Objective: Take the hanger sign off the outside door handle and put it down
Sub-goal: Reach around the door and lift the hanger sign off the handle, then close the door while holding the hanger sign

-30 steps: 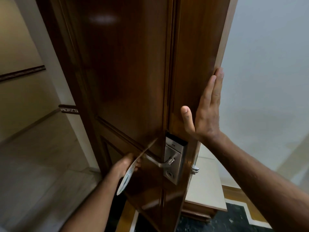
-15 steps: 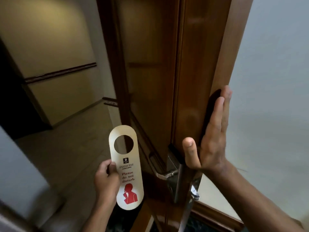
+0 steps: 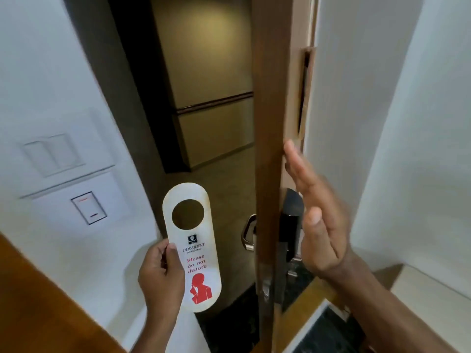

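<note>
A white hanger sign (image 3: pixel 195 253) with a round hole, red "Please do not disturb" lettering and a red figure is held upright in my left hand (image 3: pixel 161 278), gripped at its left edge. It is clear of the outside door handle (image 3: pixel 248 233), a silver lever showing just left of the door's edge. My right hand (image 3: pixel 318 225) lies flat, fingers together and pointing up, against the inner face of the brown wooden door (image 3: pixel 270 123), beside the black lock plate (image 3: pixel 290 217).
A white wall with a switch plate (image 3: pixel 52 154) and a card-slot panel (image 3: pixel 89 208) stands at left. A brown wooden surface (image 3: pixel 38 309) fills the bottom left corner. The dim corridor (image 3: pixel 204 98) shows through the gap. A pale bench top (image 3: pixel 433 294) sits at right.
The sign came off the handle and now stands upright in my left hand, away from the door. The view has swung left, so the door appears edge-on. My right hand stays flat on the door.
</note>
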Demonstrator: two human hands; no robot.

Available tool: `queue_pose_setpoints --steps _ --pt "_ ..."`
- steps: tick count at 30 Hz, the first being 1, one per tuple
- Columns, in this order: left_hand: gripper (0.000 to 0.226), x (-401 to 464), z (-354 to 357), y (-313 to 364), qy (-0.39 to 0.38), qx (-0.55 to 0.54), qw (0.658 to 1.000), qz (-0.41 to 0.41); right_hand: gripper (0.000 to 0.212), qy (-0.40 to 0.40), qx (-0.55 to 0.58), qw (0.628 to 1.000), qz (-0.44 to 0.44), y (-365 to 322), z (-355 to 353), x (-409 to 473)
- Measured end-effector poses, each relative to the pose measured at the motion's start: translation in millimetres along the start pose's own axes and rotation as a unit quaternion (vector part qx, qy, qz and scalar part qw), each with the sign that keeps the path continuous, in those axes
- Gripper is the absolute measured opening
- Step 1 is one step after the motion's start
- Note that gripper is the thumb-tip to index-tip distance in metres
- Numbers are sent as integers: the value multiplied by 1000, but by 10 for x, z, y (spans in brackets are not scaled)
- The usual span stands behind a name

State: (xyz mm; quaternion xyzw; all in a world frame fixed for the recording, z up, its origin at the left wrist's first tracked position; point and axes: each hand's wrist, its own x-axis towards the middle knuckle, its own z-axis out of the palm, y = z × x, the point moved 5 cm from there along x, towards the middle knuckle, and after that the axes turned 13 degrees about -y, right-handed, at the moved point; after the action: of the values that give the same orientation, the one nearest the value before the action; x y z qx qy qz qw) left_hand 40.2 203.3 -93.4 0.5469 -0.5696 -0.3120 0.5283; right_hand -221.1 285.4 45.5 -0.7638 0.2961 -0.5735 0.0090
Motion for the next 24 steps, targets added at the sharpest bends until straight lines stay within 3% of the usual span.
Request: queue_pose_setpoints --steps 2,4,7,9,12,14,16,20,24 --pt "5 8 -235 19 23 -1 1000 13 58 0 -14 995 94 275 146 -122" --pt "7 23 -444 63 44 1 999 30 60 -25 -23 970 243 627 396 -354" --pt "22 45 -661 104 77 16 995 59 53 -147 -9 919 366 1124 865 -739" --pt "25 66 -748 182 96 26 992 78 42 -265 -65 902 334 1356 1176 -859" --pt "25 123 -828 287 123 37 989 68 51 -407 -159 871 224 1648 1615 -750" --pt "18 154 -859 323 142 27 989 40 58 -465 -146 848 207 1898 1831 -544" --pt "20 188 -873 363 154 26 987 46 62 -503 -143 829 196 2137 2040 -339" --pt "17 281 -832 476 175 35 983 39 59 -545 -240 786 165 2520 2521 -81" --pt "18 357 -751 616 197 64 977 54 33 -557 -219 777 197 2805 2876 71"
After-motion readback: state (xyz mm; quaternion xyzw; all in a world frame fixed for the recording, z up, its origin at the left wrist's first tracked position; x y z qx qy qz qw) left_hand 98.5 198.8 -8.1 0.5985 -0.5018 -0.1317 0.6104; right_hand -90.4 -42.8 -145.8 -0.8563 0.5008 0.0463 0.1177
